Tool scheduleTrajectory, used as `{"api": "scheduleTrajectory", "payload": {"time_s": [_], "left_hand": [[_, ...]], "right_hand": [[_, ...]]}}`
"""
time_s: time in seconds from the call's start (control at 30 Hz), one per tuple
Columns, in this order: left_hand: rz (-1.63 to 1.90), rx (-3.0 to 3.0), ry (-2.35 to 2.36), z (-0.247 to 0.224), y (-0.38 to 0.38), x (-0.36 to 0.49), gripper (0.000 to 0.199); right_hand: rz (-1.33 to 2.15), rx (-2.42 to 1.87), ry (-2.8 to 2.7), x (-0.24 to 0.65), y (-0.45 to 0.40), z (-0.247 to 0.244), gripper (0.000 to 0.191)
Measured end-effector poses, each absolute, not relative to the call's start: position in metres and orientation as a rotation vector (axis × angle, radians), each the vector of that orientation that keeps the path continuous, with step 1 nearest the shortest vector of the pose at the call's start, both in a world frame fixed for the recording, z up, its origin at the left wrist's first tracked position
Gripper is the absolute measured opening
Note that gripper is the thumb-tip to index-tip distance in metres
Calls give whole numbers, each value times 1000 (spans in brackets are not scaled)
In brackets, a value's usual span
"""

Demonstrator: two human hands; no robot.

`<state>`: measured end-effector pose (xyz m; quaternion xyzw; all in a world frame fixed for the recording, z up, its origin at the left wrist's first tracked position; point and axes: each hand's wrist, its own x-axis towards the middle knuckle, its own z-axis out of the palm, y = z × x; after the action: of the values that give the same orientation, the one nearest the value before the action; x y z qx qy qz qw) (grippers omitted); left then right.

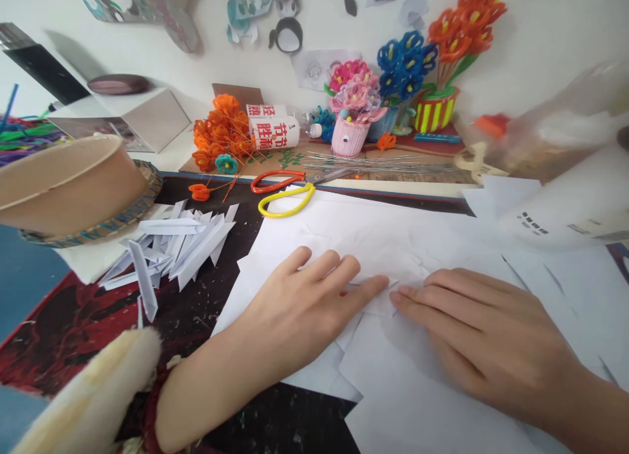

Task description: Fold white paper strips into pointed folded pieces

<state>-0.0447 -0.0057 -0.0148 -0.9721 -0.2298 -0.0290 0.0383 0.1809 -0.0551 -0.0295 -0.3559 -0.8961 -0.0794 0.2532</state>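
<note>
Between my fingertips a small piece of white folded paper point(381, 302) lies on the larger white sheets point(314, 369). My left hand point(312, 300) rests on the sheets from the left, fingers apart, its index fingertip touching the small piece. Its thumb is hidden. From the right, my right hand point(491, 339) has its fingers pressed together, with the fingertips on the small piece's right edge. Beyond my left hand, scissors point(287, 202) with one orange and one yellow handle lie on the paper's far edge. A pile of folded white paper strips point(181, 241) is at the left.
Pink, blue and orange craft flowers point(356, 87) stand in pots along the wall. An orange flower bunch point(223, 130) lies beside a plastic bottle point(278, 130). A tan round container point(63, 179) stands left; a white, blurred object point(565, 205) stands right. Thin wires point(368, 162) lie behind the scissors.
</note>
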Motion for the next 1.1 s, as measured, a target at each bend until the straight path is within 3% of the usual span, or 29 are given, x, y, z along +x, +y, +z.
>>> {"api": "scheduleTrajectory", "payload": {"time_s": [1.1], "left_hand": [[-113, -2985, -684, -18, -3, -45, 42]], "right_hand": [[-388, -1024, -2374, 175, -63, -31, 27]]}}
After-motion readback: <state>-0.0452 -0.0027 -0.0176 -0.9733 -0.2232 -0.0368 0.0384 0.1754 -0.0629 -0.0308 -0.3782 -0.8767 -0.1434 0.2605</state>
